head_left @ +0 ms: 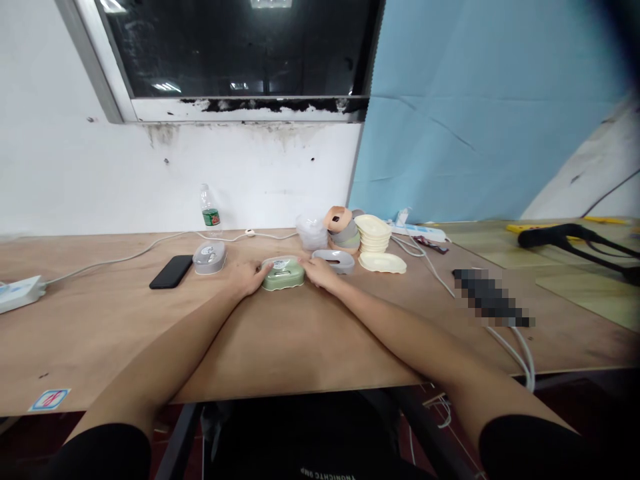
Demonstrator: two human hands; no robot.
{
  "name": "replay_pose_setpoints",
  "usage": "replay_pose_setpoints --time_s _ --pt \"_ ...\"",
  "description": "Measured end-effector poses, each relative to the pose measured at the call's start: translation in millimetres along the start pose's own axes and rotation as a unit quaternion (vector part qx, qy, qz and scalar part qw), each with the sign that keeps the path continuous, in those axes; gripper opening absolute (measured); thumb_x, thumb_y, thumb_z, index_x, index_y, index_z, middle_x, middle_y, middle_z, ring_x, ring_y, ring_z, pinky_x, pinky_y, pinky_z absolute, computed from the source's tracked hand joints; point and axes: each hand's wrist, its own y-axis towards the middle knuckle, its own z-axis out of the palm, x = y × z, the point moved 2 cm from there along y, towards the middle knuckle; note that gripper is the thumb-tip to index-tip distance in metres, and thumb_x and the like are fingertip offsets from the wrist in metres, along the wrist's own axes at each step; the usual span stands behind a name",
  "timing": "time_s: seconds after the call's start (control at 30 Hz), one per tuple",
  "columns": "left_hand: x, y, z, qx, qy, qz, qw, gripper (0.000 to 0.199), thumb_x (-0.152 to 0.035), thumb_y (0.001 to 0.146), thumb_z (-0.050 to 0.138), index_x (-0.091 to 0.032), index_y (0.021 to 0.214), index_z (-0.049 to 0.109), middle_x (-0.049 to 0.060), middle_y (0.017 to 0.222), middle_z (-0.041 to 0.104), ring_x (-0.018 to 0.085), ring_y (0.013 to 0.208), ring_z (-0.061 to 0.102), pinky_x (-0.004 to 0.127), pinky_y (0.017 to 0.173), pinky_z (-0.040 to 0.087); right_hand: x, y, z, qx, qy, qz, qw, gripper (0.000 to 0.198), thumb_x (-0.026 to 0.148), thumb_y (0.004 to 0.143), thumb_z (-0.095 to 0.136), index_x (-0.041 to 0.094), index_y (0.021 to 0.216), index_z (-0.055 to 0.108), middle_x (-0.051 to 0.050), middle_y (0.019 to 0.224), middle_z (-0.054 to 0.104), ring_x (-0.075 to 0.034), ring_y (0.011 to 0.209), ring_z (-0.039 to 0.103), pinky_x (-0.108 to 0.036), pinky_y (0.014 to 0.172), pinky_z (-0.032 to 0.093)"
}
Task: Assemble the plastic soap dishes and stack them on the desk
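Observation:
A small green plastic box (pixel 283 279) with rounded corners, a slot in its top and a pale label sits on the table in front of me. A cream edge shows along its base. My left hand (pixel 249 277) grips its left end, fingers closed against the side. At the right end, my right hand (pixel 320 273) holds it too, with fingers bent against the top corner. Just beyond my right hand lies a grey slotted plastic cover (pixel 345 265). Off to the left stands a similar grey box (pixel 210 259) with a label.
Behind are clear plastic pieces (pixel 311 235), stacked coloured covers (pixel 339 219) and cream trays (pixel 374 230), one tray (pixel 383 263) apart. A black phone (pixel 171 272), a bottle (pixel 211 217), power strips (pixel 23 293), cables and a blurred dark object (pixel 493 298) also lie on the table.

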Motion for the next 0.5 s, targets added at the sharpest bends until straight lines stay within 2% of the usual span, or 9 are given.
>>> replay_pose_setpoints --time_s 0.07,0.13,0.2,0.27,0.4,0.5 --pt "0 0 -1 -0.027 -0.019 0.015 0.999 0.069 -0.066 0.093 0.025 -0.017 0.126 0.060 0.012 0.116 0.068 0.029 0.109 0.061 0.042 0.095 0.044 -1 0 1 0.023 0.012 0.027 0.999 0.058 0.062 0.093 0.034 0.021 0.057 0.054 0.001 0.037 0.045 -0.015 0.037 0.047 -0.026 0.047 0.034" --pt "-2 -1 -1 -0.029 -0.047 0.072 0.996 0.068 -0.064 0.092 0.033 -0.019 0.141 0.045 0.010 0.133 0.059 0.029 0.122 0.054 0.043 0.104 0.039 -3 0 2 0.028 0.014 0.045 0.998 0.060 0.065 0.092 0.033 0.021 0.053 0.049 0.001 0.035 0.044 -0.014 0.035 0.046 -0.026 0.045 0.034" --pt "-4 -3 2 0.000 -0.075 0.143 0.987 0.074 -0.064 0.085 0.049 -0.020 0.144 0.041 0.009 0.141 0.052 0.029 0.127 0.050 0.042 0.108 0.038 -4 0 1 0.015 0.025 0.047 0.998 0.061 0.066 0.091 0.033 0.022 0.052 0.047 0.000 0.036 0.045 -0.015 0.035 0.047 -0.027 0.045 0.035" --pt "-5 -4 6 0.016 -0.096 0.176 0.980 0.082 -0.061 0.076 0.064 -0.020 0.143 0.042 0.010 0.142 0.051 0.030 0.127 0.050 0.041 0.107 0.040 -5 -1 1 0.010 0.048 0.048 0.998 0.061 0.068 0.090 0.031 0.022 0.054 0.047 0.000 0.039 0.047 -0.015 0.036 0.048 -0.027 0.045 0.036" --pt "-5 -2 5 -0.028 -0.084 0.121 0.989 0.085 -0.054 0.068 0.073 -0.021 0.141 0.043 0.010 0.136 0.052 0.029 0.122 0.053 0.040 0.105 0.043 -5 -3 0 0.021 0.077 0.041 0.996 0.062 0.070 0.090 0.027 0.021 0.059 0.049 0.000 0.043 0.050 -0.014 0.039 0.050 -0.026 0.047 0.037" --pt "4 1 -6 -0.098 -0.006 0.008 0.995 0.086 -0.058 0.066 0.073 -0.026 0.140 0.044 0.011 0.136 0.049 0.031 0.121 0.052 0.042 0.104 0.042 -2 -6 0 0.030 0.034 0.003 0.999 0.058 0.065 0.091 0.033 0.019 0.064 0.055 0.000 0.047 0.053 -0.014 0.048 0.052 -0.025 0.052 0.035"
